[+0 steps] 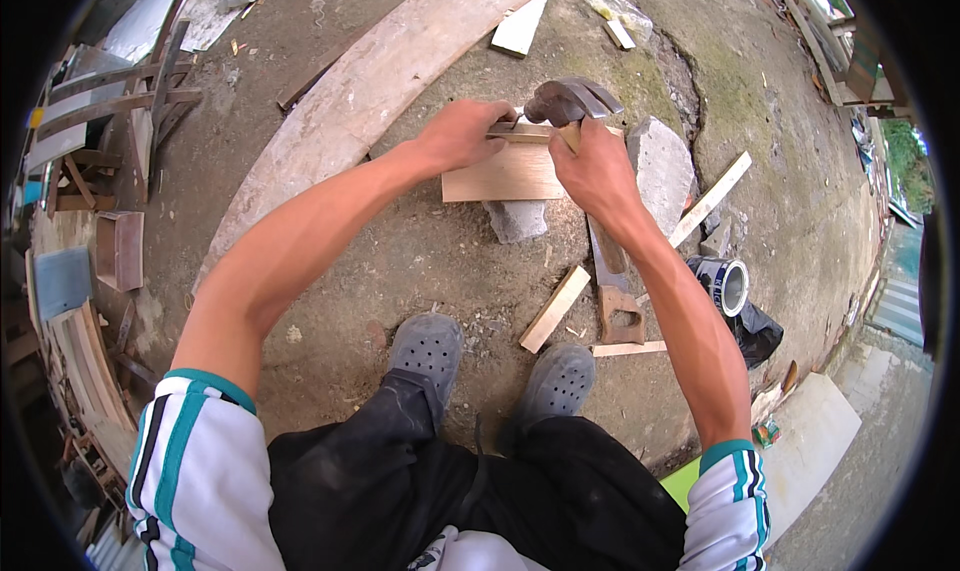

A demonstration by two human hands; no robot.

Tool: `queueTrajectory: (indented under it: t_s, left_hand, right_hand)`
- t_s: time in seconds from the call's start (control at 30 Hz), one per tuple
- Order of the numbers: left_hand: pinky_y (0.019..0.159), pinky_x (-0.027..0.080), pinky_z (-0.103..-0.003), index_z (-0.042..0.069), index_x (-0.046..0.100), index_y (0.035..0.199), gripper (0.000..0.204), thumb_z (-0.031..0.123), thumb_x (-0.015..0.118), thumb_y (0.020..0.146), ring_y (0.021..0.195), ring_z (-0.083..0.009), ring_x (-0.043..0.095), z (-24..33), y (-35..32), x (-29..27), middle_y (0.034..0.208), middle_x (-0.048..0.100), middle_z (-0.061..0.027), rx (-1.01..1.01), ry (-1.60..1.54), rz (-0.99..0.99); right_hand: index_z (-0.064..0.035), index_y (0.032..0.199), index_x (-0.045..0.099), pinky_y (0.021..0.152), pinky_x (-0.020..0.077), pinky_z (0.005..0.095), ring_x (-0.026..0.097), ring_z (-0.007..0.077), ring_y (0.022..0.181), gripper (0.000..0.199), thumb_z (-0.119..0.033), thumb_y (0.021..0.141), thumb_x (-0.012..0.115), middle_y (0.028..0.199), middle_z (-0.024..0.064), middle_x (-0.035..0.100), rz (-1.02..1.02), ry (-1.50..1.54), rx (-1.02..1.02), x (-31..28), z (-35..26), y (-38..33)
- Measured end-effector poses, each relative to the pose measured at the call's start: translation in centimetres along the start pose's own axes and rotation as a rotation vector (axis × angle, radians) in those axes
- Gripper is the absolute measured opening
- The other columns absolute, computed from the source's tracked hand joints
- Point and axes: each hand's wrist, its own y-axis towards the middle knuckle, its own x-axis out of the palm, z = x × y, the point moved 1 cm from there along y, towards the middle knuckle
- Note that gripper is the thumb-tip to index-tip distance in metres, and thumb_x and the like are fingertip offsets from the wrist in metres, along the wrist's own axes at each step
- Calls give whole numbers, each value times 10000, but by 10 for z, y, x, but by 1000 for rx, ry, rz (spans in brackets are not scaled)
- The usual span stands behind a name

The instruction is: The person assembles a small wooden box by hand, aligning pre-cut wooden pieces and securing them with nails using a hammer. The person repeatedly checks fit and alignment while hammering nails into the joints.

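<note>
My right hand (pixel 597 174) is wrapped round the handle of a claw hammer, close below its head. The grey metal hammer head (pixel 572 100) hangs just above a narrow wooden strip (pixel 535 133). My left hand (pixel 466 134) is closed at the left part of that strip, its fingertips pinching what looks like a thin nail (pixel 518 118). Below the strip is a pale flat wooden board (pixel 500 184), which rests on a grey concrete block (pixel 515 221). The far side of the wood is partly hidden by my hands and the hammer.
A handsaw (pixel 620 316) lies right of my feet, near a short wood offcut (pixel 555 309). A paint can (pixel 722 285) stands right of my forearm. A concrete slab (pixel 660 166) sits beside the board. A long curved plank (pixel 340 121) crosses the ground at left.
</note>
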Motion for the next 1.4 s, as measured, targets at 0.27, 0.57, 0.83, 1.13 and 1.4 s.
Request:
queueTrajectory:
  t_s: [0.27,0.57,0.83,1.13,1.4]
  left_hand:
    - [814,550,-444,89,729,1110,329,238,750,817,905,-353,705,7,4,-3,976,741,-163,-144,121,-77]
    - [803,535,-461,85,736,1104,327,227,744,810,881,-373,691,14,5,-3,945,732,-171,-161,126,-96]
    - [825,542,-454,74,739,1139,352,198,752,810,889,-358,704,19,5,-6,962,739,-175,-194,149,-124]
    - [808,567,-485,86,754,1035,278,87,671,769,889,-373,708,14,6,-2,924,732,-179,-156,156,-115]
    - [812,541,-452,130,747,1140,366,305,761,819,896,-346,701,3,1,-3,970,744,-137,-116,168,-88]
  right_hand:
    - [126,972,585,803,524,513,674,501,874,403,-272,924,623,890,361,663,52,-45,-9,-8,4,3]
    - [115,967,595,809,514,509,671,499,888,407,-285,909,638,898,360,663,78,-24,9,-19,-4,5]
    - [22,894,553,448,468,336,558,156,466,344,-304,960,643,601,60,571,57,109,45,-19,6,6]
    - [20,917,558,460,476,327,568,149,495,346,-312,961,644,611,60,575,21,145,96,-23,4,1]
    - [103,932,601,759,516,499,675,463,803,395,-289,903,644,844,310,672,48,13,-25,-14,0,3]
